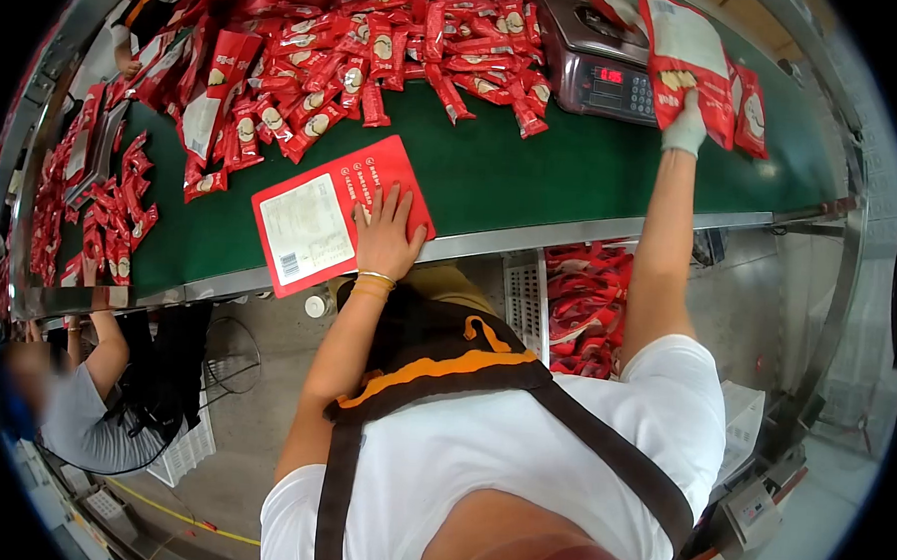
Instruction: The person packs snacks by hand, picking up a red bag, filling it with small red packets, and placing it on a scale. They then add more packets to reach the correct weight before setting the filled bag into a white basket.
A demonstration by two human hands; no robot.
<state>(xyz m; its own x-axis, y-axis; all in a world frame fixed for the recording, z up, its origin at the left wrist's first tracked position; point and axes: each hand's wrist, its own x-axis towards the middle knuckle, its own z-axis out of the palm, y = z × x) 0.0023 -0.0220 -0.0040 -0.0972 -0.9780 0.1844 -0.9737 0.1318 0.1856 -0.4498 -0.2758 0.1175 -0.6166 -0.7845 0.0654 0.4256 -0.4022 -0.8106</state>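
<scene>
My left hand lies with its fingers spread on a flat red pouch with a white label panel, at the table's near edge. My right hand, in a pale glove, is closed on the lower part of a plump red bag at the table's right side. Beside that bag is another red packet. Just left of the held bag stands a digital scale with a lit red display; its top is partly covered by red packaging.
Heaped small red packets cover the far part of the green table. More packets and a metal tray lie at the left, near a co-worker in grey. Below the table's metal edge sits a white crate beside red packaging.
</scene>
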